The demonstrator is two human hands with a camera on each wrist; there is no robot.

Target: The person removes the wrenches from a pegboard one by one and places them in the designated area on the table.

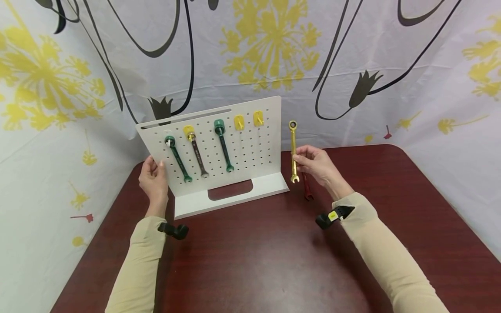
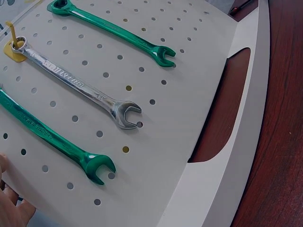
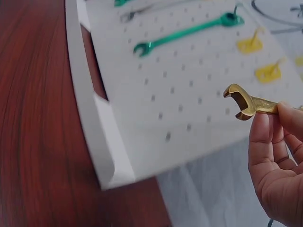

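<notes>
My right hand (image 1: pixel 316 166) pinches a gold combination wrench (image 1: pixel 293 141) upright, just off the right edge of a white pegboard stand (image 1: pixel 270 106). In the right wrist view the wrench's open end (image 3: pixel 242 101) sticks out past the fingertips. At the board's left edge, my left hand (image 1: pixel 154 180) grips the panel, thumb at the front and some fingers hidden behind. Three wrenches hang from hooks: a green one (image 1: pixel 180 161), a silver one (image 2: pixel 71 80) and another green one (image 1: pixel 224 150). Two yellow hooks, one (image 1: pixel 239 122) beside the other (image 1: pixel 258 118), hold nothing.
A red wrench (image 1: pixel 308 192) lies on the dark red-brown table (image 1: pixel 250 261) below my right hand, partly covered by it. The stand's base has a cut-out slot (image 1: pixel 231 190). A patterned white curtain (image 1: pixel 219 56) hangs behind the table.
</notes>
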